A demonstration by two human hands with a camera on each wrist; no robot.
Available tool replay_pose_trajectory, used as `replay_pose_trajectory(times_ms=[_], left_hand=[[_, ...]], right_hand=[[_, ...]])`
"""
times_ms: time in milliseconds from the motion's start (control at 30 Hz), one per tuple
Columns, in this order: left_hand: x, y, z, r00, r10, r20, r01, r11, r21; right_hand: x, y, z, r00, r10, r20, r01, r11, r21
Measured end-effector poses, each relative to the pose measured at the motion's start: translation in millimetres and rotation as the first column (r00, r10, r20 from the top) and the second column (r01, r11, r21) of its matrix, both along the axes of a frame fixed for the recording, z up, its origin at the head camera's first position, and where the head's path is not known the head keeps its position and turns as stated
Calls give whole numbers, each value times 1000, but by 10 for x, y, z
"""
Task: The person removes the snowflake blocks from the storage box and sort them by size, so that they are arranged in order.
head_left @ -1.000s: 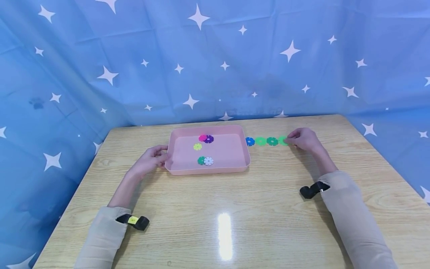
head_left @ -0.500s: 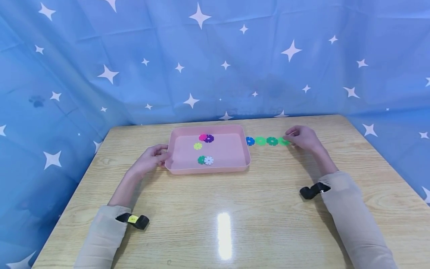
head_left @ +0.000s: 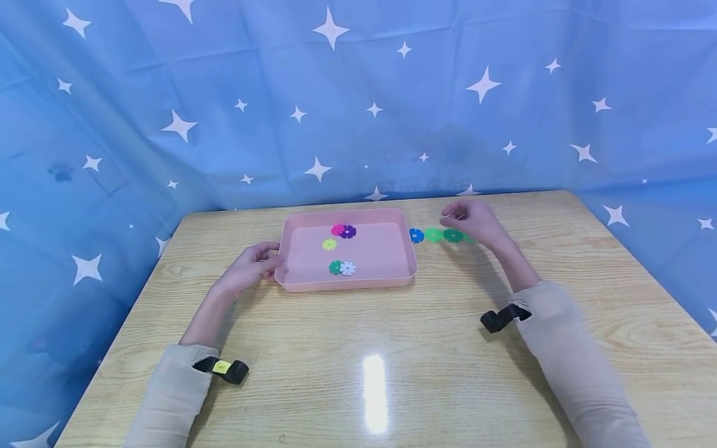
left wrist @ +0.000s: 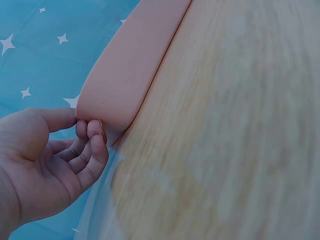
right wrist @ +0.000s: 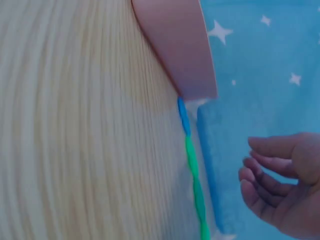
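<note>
My left hand (head_left: 246, 266) grips the left side of a shallow pink tray (head_left: 383, 252); in the left wrist view its thumb and fingers pinch a corner of the tray wall (left wrist: 132, 60). Flower-shaped plastic discs lie in a row right of the tray: a blue disc (head_left: 416, 236), a light green disc (head_left: 433, 234), a dark green disc (head_left: 452, 235) and another light green one, mostly covered by my right hand (head_left: 476, 224). That hand hovers over the row with loosely bent fingers; in the right wrist view nothing shows between thumb and fingertips.
Inside the tray are a pink disc (head_left: 337, 230) overlapping a purple disc (head_left: 348, 231), a yellow disc (head_left: 329, 244), and a green disc (head_left: 335, 267) beside a white disc (head_left: 348, 268). A blue star-patterned curtain (head_left: 358, 106) hangs behind the wooden table (head_left: 302, 348).
My right hand has let go of the light green disc at the row's right end, then lifted and moved left over the row. The left hand and tray have stayed put.
</note>
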State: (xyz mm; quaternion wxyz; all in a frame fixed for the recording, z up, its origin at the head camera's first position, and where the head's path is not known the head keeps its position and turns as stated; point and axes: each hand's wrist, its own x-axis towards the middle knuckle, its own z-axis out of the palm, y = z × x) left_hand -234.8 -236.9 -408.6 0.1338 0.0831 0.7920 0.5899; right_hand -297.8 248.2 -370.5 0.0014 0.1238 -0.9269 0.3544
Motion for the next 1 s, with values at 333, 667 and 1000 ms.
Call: replay_pose_trajectory(times_ms=[333,667,1000], left_hand=[[-4,1,0,1000,0,0,0,1000,-1],[-16,-3,-19,1000,-2,-7,2,1000,3],[-17,-7,-23,1000,-1,-4,1,1000,5]], right_hand=[[-12,-490,28,993,112,-30,-114,991,-66],[-14,-966,30,983,183,-15,-184,979,-90],[-101,-1255,-66,973,229,9,-227,968,-105]])
